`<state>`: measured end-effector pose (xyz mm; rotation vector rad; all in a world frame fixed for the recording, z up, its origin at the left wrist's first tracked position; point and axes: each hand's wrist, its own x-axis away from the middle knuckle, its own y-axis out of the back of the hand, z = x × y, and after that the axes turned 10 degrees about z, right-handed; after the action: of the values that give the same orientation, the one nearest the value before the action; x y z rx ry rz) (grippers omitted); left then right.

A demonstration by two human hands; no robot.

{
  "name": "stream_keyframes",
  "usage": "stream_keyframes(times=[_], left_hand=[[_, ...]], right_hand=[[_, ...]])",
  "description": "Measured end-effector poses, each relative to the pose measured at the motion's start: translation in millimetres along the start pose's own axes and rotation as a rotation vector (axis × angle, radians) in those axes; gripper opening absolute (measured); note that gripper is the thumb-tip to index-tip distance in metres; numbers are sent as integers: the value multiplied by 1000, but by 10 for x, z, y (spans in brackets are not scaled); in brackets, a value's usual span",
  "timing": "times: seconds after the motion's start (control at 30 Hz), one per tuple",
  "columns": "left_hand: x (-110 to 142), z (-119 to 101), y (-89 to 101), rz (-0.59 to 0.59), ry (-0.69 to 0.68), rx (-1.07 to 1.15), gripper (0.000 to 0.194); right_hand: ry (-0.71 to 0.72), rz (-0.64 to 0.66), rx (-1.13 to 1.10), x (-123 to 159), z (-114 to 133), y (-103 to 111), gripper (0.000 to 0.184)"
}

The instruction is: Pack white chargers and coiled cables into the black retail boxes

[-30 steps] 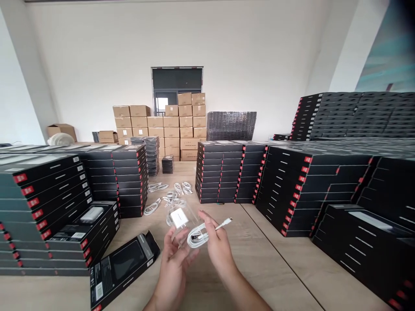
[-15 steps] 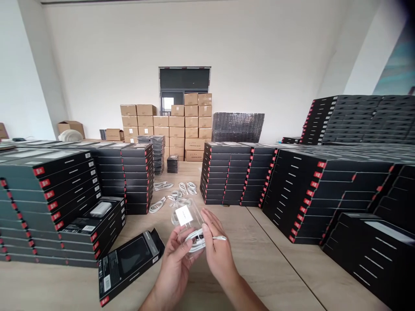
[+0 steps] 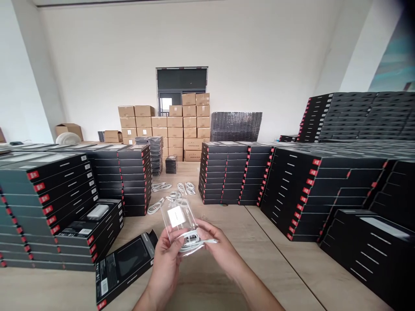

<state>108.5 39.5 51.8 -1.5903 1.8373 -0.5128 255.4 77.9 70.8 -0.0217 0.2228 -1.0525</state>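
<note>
In front of me, my left hand [image 3: 170, 248] is closed on the near left side of a clear plastic tray [image 3: 166, 216], thumb on top. A white charger plug [image 3: 177, 216] sits in its far half, prongs toward me. A coiled white charging cable [image 3: 188, 247] lies over the near half. My right hand [image 3: 212, 242] has its fingers closed on the cable at the tray's right side; one white end sticks out past the thumb. To the left on the table lies a black box [image 3: 126, 263] with its far end flap up.
More coiled white cables [image 3: 155, 206] lie beyond the tray. Stacked black boxes stand at left [image 3: 68, 185] and right [image 3: 236, 172]. A white plug-like block [image 3: 97, 211] rests on a lower box stack. Brown cartons [image 3: 175, 131] rise at the back. A seam runs across the wooden table [image 3: 246, 246].
The tray has shifted slightly left and turned flatter to view. My right hand has moved from upright beside the tray to fingers bent over the cable at its near right.
</note>
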Motion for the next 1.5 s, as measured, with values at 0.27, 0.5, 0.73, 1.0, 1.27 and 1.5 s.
stream_keyframes(times=[0.27, 0.5, 0.73, 1.0, 1.27, 1.5], left_hand=[[-17, 52, 0, -102, -7, -85, 30], [-42, 73, 64, -111, -22, -165, 31], [-31, 52, 21, -57, -29, -159, 40], [-75, 80, 147, -115, -26, -280, 37], [-31, -240, 97, 17, 161, 47, 54], [-42, -315, 57, -145, 83, 125, 67]], right_hand=[[46, -145, 100, -8, -83, -131, 40], [-44, -157, 39, 35, -57, -101, 40], [-32, -103, 56, 57, -75, -60, 34], [68, -242, 331, -62, -204, -176, 24], [-28, -4, 222, 41, -85, -188, 31], [75, -245, 189, -4, -35, -184, 38]])
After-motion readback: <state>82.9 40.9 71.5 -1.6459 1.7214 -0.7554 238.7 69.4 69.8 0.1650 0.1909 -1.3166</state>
